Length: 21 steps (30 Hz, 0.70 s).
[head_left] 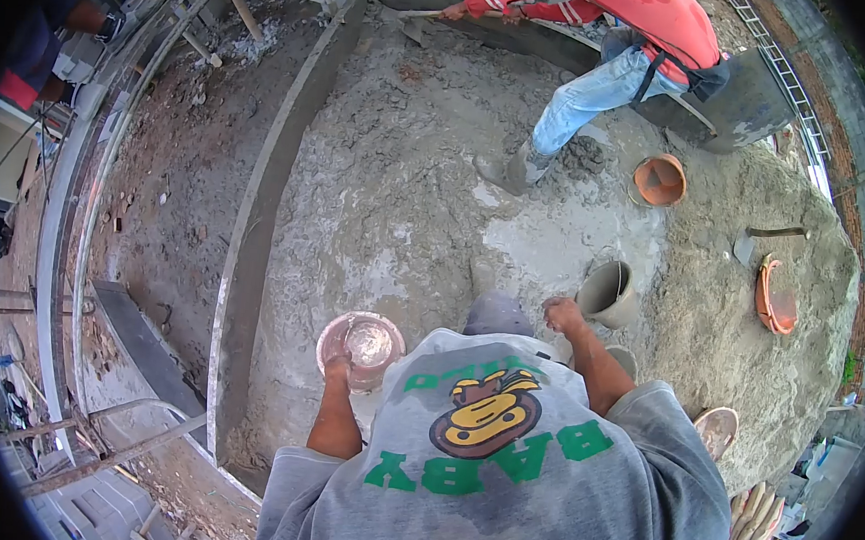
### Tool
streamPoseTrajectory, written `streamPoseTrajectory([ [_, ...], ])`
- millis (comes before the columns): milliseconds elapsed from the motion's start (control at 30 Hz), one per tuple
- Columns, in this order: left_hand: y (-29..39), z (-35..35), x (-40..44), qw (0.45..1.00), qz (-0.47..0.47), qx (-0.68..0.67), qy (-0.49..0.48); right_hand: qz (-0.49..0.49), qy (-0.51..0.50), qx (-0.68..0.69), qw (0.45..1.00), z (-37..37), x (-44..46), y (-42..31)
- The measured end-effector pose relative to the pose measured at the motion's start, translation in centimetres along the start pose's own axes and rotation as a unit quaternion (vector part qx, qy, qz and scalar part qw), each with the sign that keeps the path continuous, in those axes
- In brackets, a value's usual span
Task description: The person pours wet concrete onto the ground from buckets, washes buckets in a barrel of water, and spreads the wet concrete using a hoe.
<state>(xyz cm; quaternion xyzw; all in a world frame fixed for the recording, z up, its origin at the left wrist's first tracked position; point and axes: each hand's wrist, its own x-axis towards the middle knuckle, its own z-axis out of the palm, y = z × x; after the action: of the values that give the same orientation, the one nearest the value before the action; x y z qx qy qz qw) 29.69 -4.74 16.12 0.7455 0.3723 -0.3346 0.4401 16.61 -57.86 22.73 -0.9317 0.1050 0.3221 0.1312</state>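
Note:
My left hand (338, 369) grips the near rim of a round pinkish tub (360, 327) with wet grey material inside. My right hand (560, 315) is closed beside the left edge of a grey bucket (608, 293), which leans with its mouth open to view. What the fingers hold, if anything, is too small to tell. Another grey container (621, 361) is partly hidden behind my right forearm. Wet cement-like material (377, 206) covers the ground ahead.
A person in red (629, 43) holds a long-handled tool at the top. An orange bucket (659, 180), an orange container (777, 296) and a pale bucket (717, 430) stand right. A long board edge (268, 188) runs along the left. Another person's hand (111, 27) shows upper left.

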Motion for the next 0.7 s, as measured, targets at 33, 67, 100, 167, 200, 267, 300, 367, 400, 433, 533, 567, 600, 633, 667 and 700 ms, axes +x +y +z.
streamPoseTrajectory([
  [33, 0.1, 0.1, 0.1, 1.000, 0.001, 0.004, 0.000, 0.022, -0.016, 0.042, 0.999, 0.0, 0.1, 0.2],
  [67, 0.1, 0.1, 0.1, 1.000, 0.004, 0.008, 0.002, 0.043, -0.032, 0.083, 0.995, -0.1, 0.2, 0.3],
  [100, 0.2, 0.1, 0.1, 1.000, 0.004, 0.011, 0.002, 0.069, -0.027, 0.119, 0.990, 0.2, 0.4, 0.5],
  [167, 0.2, 0.2, 0.1, 1.000, 0.006, 0.017, 0.003, 0.121, -0.018, 0.193, 0.973, 1.0, 0.8, 0.8],
  [200, 0.2, 0.3, 0.1, 1.000, 0.007, 0.018, 0.002, 0.087, -0.003, 0.167, 0.982, 1.1, 0.6, 1.0],
  [267, 0.3, 0.4, 0.1, 1.000, 0.009, 0.021, 0.002, 0.017, 0.028, 0.113, 0.993, 1.0, 0.4, 1.2],
  [300, 0.4, 0.5, 0.2, 1.000, 0.010, 0.021, 0.002, 0.025, 0.024, 0.131, 0.991, 0.7, 0.3, 1.1],
  [367, 0.5, 0.6, 0.2, 1.000, 0.011, 0.022, 0.002, 0.041, 0.015, 0.166, 0.985, 0.3, 0.3, 0.8],
  [400, 0.5, 0.6, 0.2, 1.000, 0.011, 0.023, 0.001, 0.072, 0.018, 0.227, 0.971, 0.4, 0.4, 0.9],
  [433, 0.4, 0.6, 0.2, 1.000, 0.011, 0.024, 0.002, 0.102, 0.020, 0.288, 0.952, 0.6, 0.6, 0.9],
  [533, 0.4, 0.5, 0.1, 1.000, 0.013, 0.025, 0.004, 0.193, -0.005, 0.353, 0.916, -1.8, -0.1, -0.5],
  [567, 0.5, 0.5, 0.2, 1.000, 0.014, 0.025, 0.004, 0.223, -0.020, 0.355, 0.907, -2.9, -0.5, -1.3],
  [600, 0.4, 0.4, 0.1, 1.000, 0.013, 0.024, 0.005, 0.204, -0.019, 0.329, 0.922, -2.4, -0.1, -0.8],
  [633, 0.4, 0.4, 0.1, 1.000, 0.013, 0.025, 0.006, 0.185, -0.019, 0.302, 0.935, -1.6, 0.6, 0.0],
  [667, 0.4, 0.4, 0.1, 1.000, 0.014, 0.025, 0.007, 0.172, -0.015, 0.292, 0.941, -0.8, 1.1, 0.7],
  [700, 0.2, 0.3, 0.1, 1.000, 0.013, 0.024, 0.007, 0.159, -0.011, 0.281, 0.946, -0.9, 1.1, 0.7],
])
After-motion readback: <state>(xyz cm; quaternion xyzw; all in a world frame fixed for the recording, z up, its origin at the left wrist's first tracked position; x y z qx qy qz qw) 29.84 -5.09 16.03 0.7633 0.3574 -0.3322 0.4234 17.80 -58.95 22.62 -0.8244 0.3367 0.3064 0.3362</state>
